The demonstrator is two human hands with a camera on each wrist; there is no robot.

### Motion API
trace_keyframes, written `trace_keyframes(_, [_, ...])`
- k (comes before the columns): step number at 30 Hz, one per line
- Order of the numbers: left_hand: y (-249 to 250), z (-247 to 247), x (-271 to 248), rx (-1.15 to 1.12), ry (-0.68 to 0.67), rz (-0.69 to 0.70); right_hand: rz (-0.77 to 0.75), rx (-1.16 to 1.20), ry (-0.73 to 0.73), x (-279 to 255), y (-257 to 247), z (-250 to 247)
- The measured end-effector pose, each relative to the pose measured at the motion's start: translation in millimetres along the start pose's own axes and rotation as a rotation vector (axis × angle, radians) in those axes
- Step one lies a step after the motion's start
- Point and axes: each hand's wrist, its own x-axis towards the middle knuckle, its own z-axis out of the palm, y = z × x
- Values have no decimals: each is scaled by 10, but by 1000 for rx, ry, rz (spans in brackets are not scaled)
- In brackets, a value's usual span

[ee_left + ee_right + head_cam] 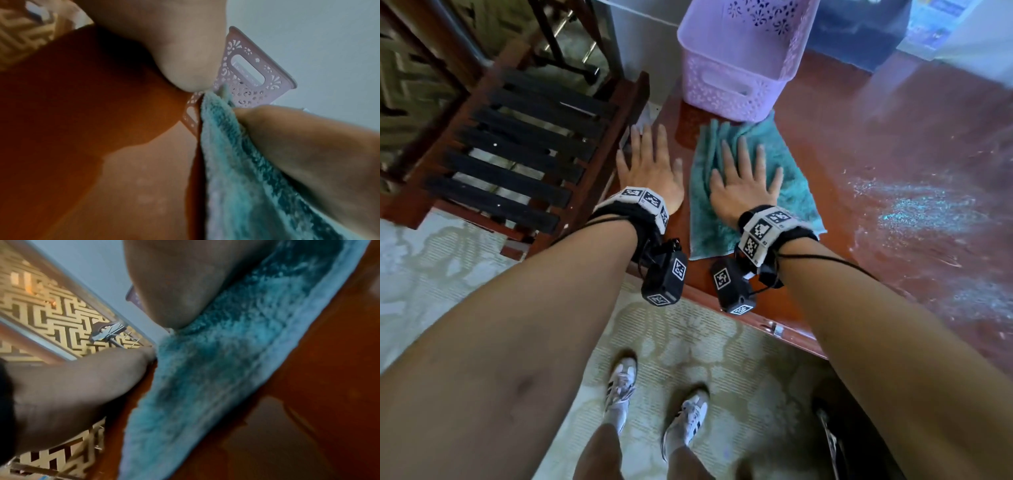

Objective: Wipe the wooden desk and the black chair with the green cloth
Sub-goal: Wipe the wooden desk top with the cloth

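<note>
The green cloth (791,192) lies spread on the left end of the red-brown wooden desk (876,147), just in front of a basket. My right hand (746,181) presses flat on the cloth, fingers straight and spread. My left hand (650,164) rests flat on the bare desk corner beside the cloth, also with straight fingers, holding nothing. The chair (517,147), with black slats in a brown frame, stands left of the desk. The left wrist view shows the cloth (236,162) edge on the desk (82,129). In the right wrist view the cloth (216,369) lies under my palm.
A lilac perforated basket (739,68) stands on the desk behind the cloth. Pale dust and specks (914,212) cover the desk's right part. The desk's front edge (774,325) runs near my wrists. Patterned carpet (688,342) and my shoes lie below.
</note>
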Motion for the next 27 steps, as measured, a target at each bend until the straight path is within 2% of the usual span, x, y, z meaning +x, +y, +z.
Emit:
trace_keyframes(2, [17,-33,19,12,-51,-7,-95,-13,-15,26,50,-21])
trace_keyframes(5, [3,-57,33,8,-111,-10,-40,20,1,25,321,-101])
trace_keyframes(8, [8,-95,50,-7,-161,-12,156,66,69,-70,751,-226])
trace_keyframes(11, [3,-84,13,12,-131,16,386,84,116,-336,1189,-283])
trace_keyframes(13, [-3,-79,5,26,-99,31,525,106,148,-472,1287,-249])
trace_keyframes(15, [32,-110,3,49,-97,44,601,137,170,-497,1124,-182])
trace_keyframes(17, [136,-147,-1,63,-74,145,547,133,166,-495,798,-68])
trace_keyframes(19, [269,-145,-45,48,-65,294,364,73,150,-546,483,81])
trace_keyframes(22, [422,-51,-231,25,-113,387,191,27,135,-774,421,184])
trace_keyframes(24, [480,8,-343,43,-141,398,246,36,173,-979,719,184])
trace_keyframes(27, [540,43,-425,116,-181,436,527,47,247,-1446,1392,143])
